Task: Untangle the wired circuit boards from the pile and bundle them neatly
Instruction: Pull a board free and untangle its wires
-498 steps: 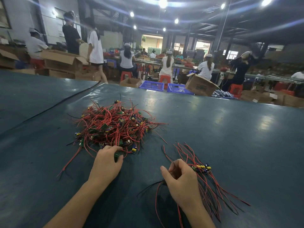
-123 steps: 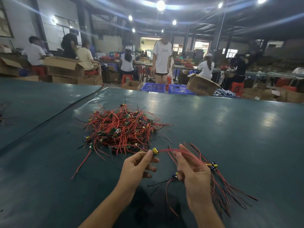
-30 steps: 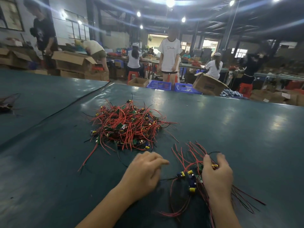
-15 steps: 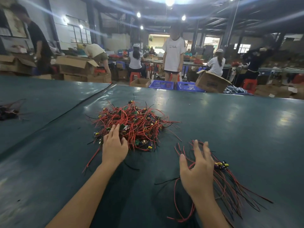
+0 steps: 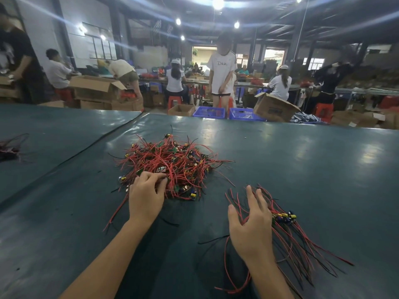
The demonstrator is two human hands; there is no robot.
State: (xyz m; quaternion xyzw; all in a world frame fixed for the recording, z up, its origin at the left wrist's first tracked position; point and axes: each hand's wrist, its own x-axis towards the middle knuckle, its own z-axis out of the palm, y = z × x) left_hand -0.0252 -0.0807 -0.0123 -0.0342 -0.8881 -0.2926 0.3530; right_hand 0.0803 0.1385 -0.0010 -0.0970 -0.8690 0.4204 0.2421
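A tangled pile (image 5: 174, 162) of small circuit boards with red and black wires lies on the dark green table (image 5: 302, 169). My left hand (image 5: 145, 196) reaches into the pile's near left edge, its fingertips curled among the wires; what it pinches is hidden. To the right lies a sorted bundle (image 5: 291, 236) of boards with their wires fanned toward me. My right hand (image 5: 251, 223) hovers flat over the bundle's left side, fingers spread and holding nothing.
A second small heap of wires (image 5: 9, 145) sits at the far left of the table. Beyond the far edge stand cardboard boxes (image 5: 274, 107), blue crates (image 5: 208, 112), and several people at other benches.
My left hand has settled lower on the pile's near edge and curled its fingers into the wires. My right hand has stayed spread over the sorted bundle.
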